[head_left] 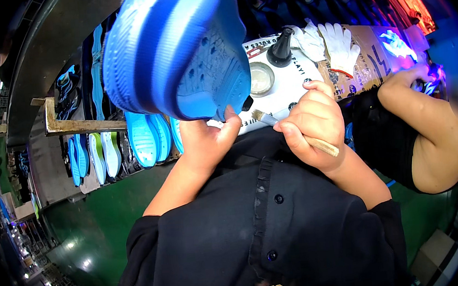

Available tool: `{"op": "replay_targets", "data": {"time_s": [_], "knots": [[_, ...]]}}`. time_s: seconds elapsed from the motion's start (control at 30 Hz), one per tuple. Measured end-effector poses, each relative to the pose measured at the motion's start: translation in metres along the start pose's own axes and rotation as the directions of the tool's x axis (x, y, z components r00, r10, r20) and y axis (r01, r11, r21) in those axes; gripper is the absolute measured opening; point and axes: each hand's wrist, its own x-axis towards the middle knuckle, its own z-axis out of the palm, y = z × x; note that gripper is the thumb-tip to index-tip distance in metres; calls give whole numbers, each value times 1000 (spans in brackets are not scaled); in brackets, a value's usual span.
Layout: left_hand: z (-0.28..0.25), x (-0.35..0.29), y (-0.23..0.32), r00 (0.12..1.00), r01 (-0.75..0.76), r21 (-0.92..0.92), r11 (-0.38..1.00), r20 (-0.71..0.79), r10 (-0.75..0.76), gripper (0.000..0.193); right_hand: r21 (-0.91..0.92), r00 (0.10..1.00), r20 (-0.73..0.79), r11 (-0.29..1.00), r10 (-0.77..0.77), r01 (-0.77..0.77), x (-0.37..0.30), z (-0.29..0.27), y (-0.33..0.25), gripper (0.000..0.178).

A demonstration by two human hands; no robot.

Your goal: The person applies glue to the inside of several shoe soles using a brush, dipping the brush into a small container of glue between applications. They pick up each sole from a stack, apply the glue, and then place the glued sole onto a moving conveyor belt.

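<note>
A large blue shoe sole (177, 49) with ribbed sides is raised close in front of me, tilted so its lighter blue face shows. My left hand (207, 139) is closed on its lower end, thumb against the edge; the sole hides most of the fingers. In my right hand (314, 124) I grip a small flat brush (266, 119), bristles pointing toward the sole but apart from it. Behind the brush, on a white printed sheet, stand an open round jar (261, 79) with pale contents and a black cone-shaped bottle (282, 48).
White gloves (340, 49) lie on taped cardboard (362, 74) to the right. Blue and white soles (144, 139) rest on the rack at left, near a worn metal bracket (83, 123). Another person's bent arm (421, 131) is close on my right. Dark shoe parts line the back.
</note>
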Motion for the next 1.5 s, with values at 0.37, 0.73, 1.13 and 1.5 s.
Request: {"op": "replay_targets", "data": {"time_s": [0.37, 0.73, 1.13, 1.5], "knots": [[-23, 58, 59, 897, 433, -399, 808, 274, -346, 48, 128, 951, -247, 980, 183, -155, -22, -24, 30, 20], [99, 249, 131, 554, 691, -446, 569, 832, -20, 52, 165, 818, -401, 911, 412, -377, -69, -70, 61, 21], [112, 246, 91, 748, 551, -663, 507, 661, 51, 44, 355, 745, -330, 808, 579, -471, -93, -69, 82, 30], [-189, -35, -93, 877, 462, 697, 548, -267, -400, 27, 581, 629, -152, 584, 762, -567, -77, -29, 88, 31]]}}
